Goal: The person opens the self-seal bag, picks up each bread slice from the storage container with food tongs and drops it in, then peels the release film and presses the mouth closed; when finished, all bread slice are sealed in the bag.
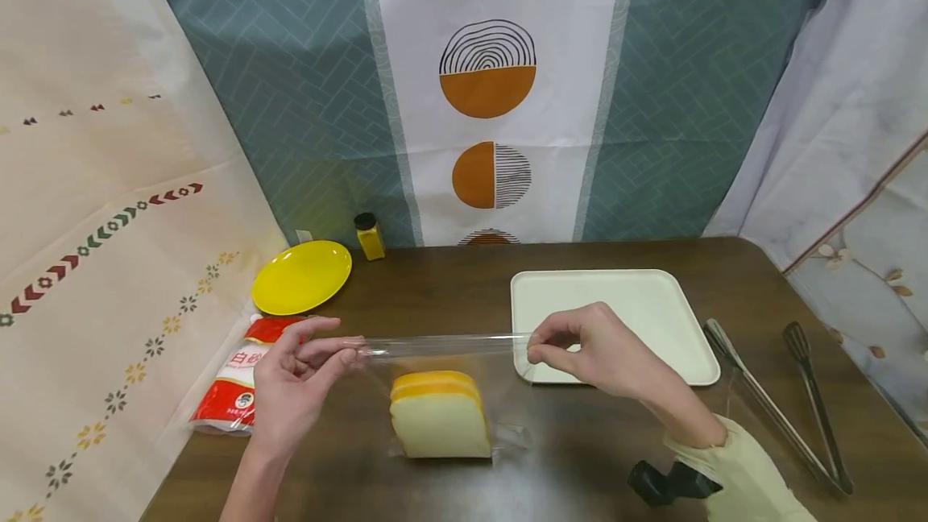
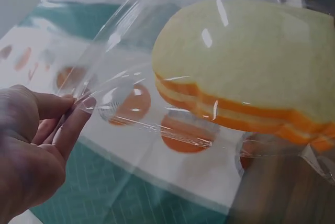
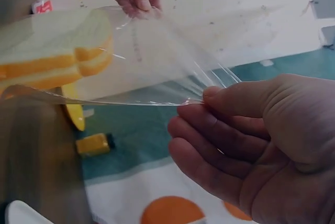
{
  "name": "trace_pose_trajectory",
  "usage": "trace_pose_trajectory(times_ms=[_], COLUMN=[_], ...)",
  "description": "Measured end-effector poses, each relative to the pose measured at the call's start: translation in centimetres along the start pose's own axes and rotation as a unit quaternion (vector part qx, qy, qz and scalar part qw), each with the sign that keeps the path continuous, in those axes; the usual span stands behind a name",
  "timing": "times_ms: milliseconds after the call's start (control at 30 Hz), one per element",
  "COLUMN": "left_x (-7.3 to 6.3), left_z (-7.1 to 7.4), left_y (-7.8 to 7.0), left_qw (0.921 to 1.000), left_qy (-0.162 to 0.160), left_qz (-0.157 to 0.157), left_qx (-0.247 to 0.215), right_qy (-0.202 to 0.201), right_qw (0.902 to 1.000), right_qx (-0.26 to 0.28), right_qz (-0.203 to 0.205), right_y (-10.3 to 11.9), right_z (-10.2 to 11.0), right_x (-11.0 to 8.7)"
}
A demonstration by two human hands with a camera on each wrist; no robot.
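Observation:
A clear plastic bag (image 1: 449,347) is stretched between the two hands, its top edge pulled nearly level. Inside it are bread slices (image 1: 441,424) with pale faces and orange-yellow crusts, stacked together. My left hand (image 1: 296,381) pinches the bag's left corner between thumb and fingers. At the opposite corner, my right hand (image 1: 598,349) pinches the film the same way. Both wrist views show the film taut at the fingertips, and the bread (image 2: 246,62) lies toward the far end of the bag, away from the pinched edge.
A yellow plate (image 1: 301,277) and a yellow bottle with a black cap (image 1: 370,237) stand at the back left. Below the plate lies a red and white packet (image 1: 230,385). Behind the right hand is a white tray (image 1: 623,296); metal tongs (image 1: 776,401) and a whisk-like utensil (image 1: 815,393) lie farther right.

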State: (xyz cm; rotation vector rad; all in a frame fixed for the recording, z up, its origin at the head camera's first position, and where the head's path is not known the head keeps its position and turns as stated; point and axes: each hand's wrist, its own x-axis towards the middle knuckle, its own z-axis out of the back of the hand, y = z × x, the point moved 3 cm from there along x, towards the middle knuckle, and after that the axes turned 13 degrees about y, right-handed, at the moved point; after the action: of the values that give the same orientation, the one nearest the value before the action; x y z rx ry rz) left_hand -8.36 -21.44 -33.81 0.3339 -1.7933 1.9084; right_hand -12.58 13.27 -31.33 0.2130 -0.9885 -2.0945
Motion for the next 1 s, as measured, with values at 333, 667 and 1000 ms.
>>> trace_pose_trajectory(times_ms=[333,667,1000], left_x=[2.4,6.5,9.8], left_z=[2.4,3.6,4.5], left_y=[3.2,7.1,12.3], left_qw=[0.9851,0.9845,0.9727], left_qy=[-0.035,0.000,0.030], left_qz=[0.147,0.168,0.227], left_qx=[0.082,0.051,0.041], right_qy=[0.011,0.000,0.020], right_qw=[0.9990,0.9968,0.9885], right_qx=[0.015,0.024,0.060], right_qz=[-0.040,-0.076,-0.138], right_y=[-3.0,-6.2,-10.5], right_z=[-0.4,0.3,0.2], right_x=[4.7,7.9,11.2])
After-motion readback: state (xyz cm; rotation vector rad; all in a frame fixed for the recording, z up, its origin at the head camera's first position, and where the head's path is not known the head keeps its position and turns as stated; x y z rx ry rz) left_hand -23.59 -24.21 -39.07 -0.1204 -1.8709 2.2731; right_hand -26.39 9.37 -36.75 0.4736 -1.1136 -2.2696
